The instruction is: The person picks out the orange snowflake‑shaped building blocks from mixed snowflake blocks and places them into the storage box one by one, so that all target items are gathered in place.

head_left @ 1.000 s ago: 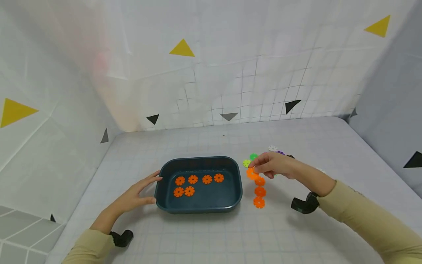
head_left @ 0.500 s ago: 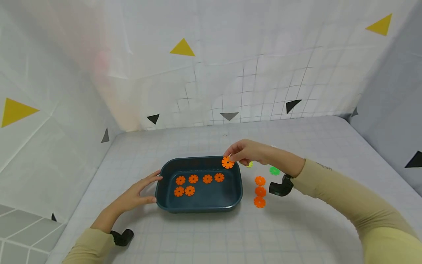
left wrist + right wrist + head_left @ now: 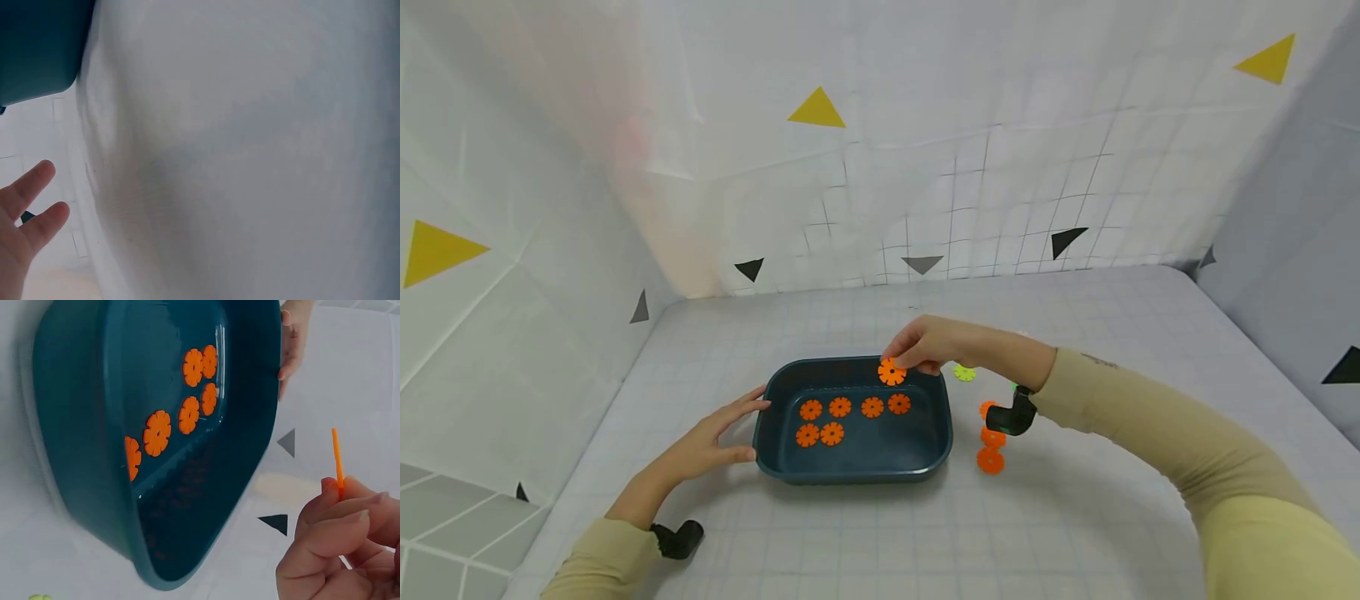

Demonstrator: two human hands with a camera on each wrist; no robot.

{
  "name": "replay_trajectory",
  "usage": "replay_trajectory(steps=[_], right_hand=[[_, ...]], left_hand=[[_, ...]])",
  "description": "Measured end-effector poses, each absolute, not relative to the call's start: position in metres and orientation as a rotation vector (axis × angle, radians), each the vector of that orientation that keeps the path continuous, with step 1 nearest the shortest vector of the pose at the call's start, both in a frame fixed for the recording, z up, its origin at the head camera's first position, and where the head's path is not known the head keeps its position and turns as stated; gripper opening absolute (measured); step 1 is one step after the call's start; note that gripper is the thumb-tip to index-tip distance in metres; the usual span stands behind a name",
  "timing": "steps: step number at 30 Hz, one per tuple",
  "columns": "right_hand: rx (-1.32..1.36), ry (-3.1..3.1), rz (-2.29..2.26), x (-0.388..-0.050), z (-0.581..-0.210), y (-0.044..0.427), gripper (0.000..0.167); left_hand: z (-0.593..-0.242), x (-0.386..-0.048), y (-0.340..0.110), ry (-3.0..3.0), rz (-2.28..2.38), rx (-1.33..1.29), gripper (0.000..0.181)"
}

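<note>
Leftward since the previous frame, the person's right hand point(image 3: 925, 344) has carried a flat, round, notched orange disc point(image 3: 892, 372) farther in along the back edge of a dark teal, round-cornered rectangular tray point(image 3: 853, 478). Thumb and fingertips pinch that disc, seen edge-on in the right wrist view, above the tray. Six flat, notched orange counters point(image 3: 839, 407) lie on the tray floor, four in a back row and two before its left end; a gap parts the row's middle pair, and the floor has room from the front two to the right wall. The left hand point(image 3: 715, 437), fingers spread and gripping nothing, touches the left rim. Off the right edge, well apart from it, three notched orange pieces point(image 3: 991, 461) line the white gridded tabletop point(image 3: 850, 542), partly behind the black wrist camera point(image 3: 1011, 414).
</note>
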State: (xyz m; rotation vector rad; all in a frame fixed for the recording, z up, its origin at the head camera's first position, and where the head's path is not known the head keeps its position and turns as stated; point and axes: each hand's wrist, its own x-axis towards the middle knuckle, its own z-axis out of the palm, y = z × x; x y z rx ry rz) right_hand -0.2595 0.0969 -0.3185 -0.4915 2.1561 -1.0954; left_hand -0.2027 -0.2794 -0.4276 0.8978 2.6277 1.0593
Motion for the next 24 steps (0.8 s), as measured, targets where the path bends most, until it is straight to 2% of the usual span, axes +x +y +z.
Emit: replay_trajectory(steps=[17,24], right_hand=[[-0.437,2.138,-1.013,-0.266,-0.331,0.051,0.019],[-0.404,2.170,-0.976,-0.264,-0.344,0.036,0.021]], left_hand=[[-0.428,-0.204,-0.280,2.618,1.069,0.905,0.064],[-0.429,-0.204,-0.281,2.613,1.073,0.907,0.063]])
